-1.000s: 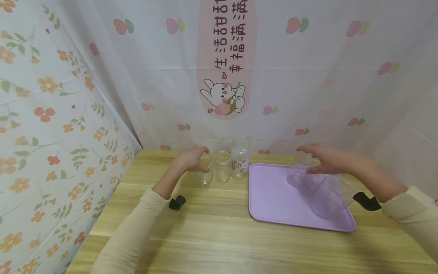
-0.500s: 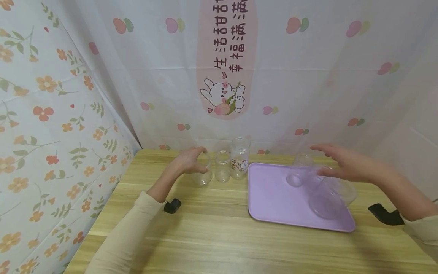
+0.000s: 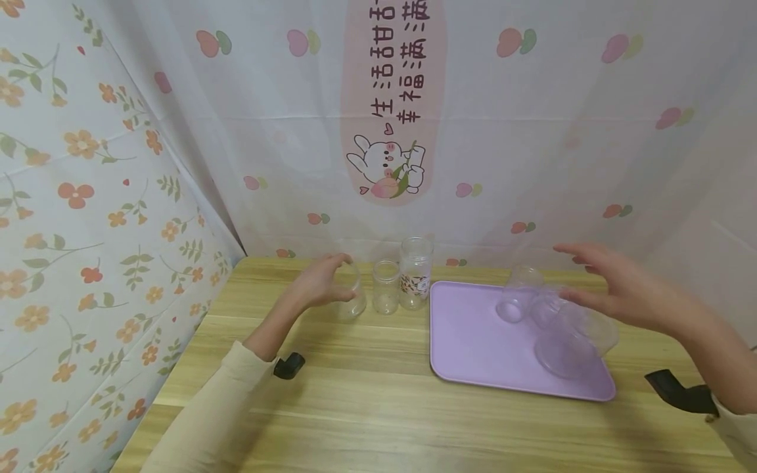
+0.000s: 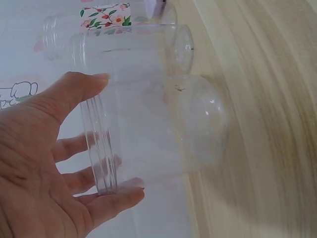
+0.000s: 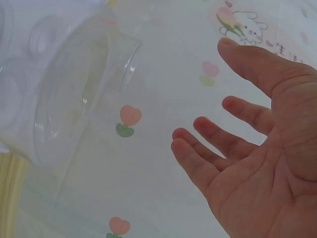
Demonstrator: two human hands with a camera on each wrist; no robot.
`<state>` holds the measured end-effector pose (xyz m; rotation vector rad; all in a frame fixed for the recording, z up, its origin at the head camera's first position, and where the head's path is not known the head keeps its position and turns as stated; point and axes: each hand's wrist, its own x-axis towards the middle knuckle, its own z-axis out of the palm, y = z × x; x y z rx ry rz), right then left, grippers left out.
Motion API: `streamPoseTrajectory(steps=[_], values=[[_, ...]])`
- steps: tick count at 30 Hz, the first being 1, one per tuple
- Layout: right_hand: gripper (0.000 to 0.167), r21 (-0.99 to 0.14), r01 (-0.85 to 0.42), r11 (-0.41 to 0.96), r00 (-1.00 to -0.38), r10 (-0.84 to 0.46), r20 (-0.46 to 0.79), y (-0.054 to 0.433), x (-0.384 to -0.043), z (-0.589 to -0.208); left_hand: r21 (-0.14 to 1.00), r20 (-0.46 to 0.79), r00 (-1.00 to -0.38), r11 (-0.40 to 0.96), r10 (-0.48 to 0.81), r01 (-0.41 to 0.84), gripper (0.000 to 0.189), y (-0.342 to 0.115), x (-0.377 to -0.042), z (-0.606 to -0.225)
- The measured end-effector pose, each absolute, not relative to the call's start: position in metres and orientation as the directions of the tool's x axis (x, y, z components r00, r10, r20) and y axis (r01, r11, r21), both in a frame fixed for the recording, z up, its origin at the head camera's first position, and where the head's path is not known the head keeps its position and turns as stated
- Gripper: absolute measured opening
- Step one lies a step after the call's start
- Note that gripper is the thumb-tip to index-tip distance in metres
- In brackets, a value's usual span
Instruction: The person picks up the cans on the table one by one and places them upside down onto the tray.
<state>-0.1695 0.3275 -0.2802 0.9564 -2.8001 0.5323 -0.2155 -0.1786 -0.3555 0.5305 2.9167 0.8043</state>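
My left hand [image 3: 316,282] holds a clear jar [image 4: 153,129] by its threaded neck, thumb on one side and fingers on the other. The jar stands at the left end of a row on the wooden table. Beside it are a similar clear jar [image 3: 386,295] and a taller one with a floral band [image 3: 416,284]. My right hand [image 3: 627,289] hovers above the right side of the purple tray [image 3: 467,335], fingers spread and touching nothing. Under and left of it, a large clear vessel [image 3: 564,355] and smaller clear containers [image 3: 511,310] sit on the tray.
The wooden table [image 3: 367,407] runs up to a white printed curtain [image 3: 503,144] at the back. A floral curtain [image 3: 77,230] hangs along the left. The transparent containers on the tray overlap, so their outlines are hard to separate.
My right hand has drawn away from the tray's containers, toward the right. My left hand has shifted slightly left, and the jar in it has moved a little left too.
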Motion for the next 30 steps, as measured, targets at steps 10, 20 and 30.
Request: streamPoseTrajectory(steps=[10,20,30], values=[[0.079,-0.319,-0.677,0.664,-0.73,-0.551,0.403,0.319,-0.163,-0.295,0.53,0.105,-0.939,0.781,0.326,0.331,0.066,-0.183,-0.21,-0.363],[0.081,-0.378,-0.719,0.583,-0.691,-0.543,0.477,0.312,-0.163,-0.31,0.552,0.191,-0.938,0.759,0.289,0.346,0.072,-0.188,-0.198,-0.371],[0.072,-0.451,-0.702,0.551,-0.712,-0.516,0.476,0.306,-0.163,-0.319,0.625,0.29,-0.924,0.682,0.248,0.38,0.073,-0.201,-0.191,-0.384]])
